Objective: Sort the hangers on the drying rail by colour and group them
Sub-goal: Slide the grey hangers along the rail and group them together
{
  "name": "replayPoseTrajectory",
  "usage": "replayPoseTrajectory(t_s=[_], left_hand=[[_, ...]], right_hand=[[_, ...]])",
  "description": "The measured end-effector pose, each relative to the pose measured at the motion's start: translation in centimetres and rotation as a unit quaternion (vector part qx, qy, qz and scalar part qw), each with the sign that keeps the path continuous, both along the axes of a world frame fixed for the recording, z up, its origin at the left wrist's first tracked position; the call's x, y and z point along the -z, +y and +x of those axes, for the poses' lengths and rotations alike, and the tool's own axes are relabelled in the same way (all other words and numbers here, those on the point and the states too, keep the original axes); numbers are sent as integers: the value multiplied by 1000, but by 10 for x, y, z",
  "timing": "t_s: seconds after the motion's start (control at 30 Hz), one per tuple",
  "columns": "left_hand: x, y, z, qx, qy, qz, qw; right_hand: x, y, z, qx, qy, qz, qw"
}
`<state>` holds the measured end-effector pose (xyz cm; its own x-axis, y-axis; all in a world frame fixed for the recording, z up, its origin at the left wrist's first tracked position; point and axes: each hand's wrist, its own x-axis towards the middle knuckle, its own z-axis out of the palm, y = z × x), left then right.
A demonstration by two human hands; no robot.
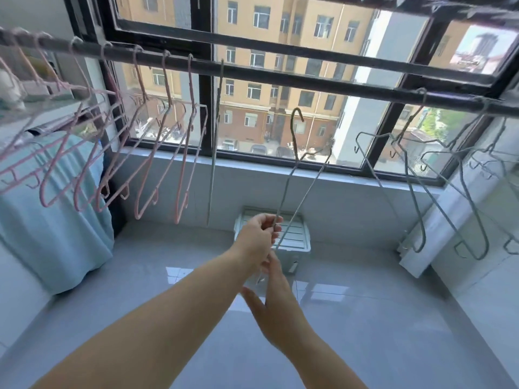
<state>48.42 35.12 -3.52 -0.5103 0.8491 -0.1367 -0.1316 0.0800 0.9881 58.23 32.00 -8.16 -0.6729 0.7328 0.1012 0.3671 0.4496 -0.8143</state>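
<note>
Two hands meet at one grey hanger (293, 138), its hook off the rail (280, 81). The left hand (259, 237) pinches its lower wire. The right hand (276, 301) is just beneath, fingers straight, thumb spread. Pink hangers (193, 161) hang up-left, grey hangers (412, 197) up-right.

Pink hangers (191, 88) about eight; grey hangers (294, 141) about five; hands (257, 240) two; rail (280, 80) one.
</note>
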Motion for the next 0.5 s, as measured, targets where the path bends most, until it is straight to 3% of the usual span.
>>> replayPoseTrajectory(t_s=[0.2,0.5], left_hand=[[-31,6,-12,24,-60,44,997],[-64,2,-50,-3,-42,130,991]], right_hand=[[-16,12,-9,53,23,51,997],[-60,29,-29,61,54,129,988]])
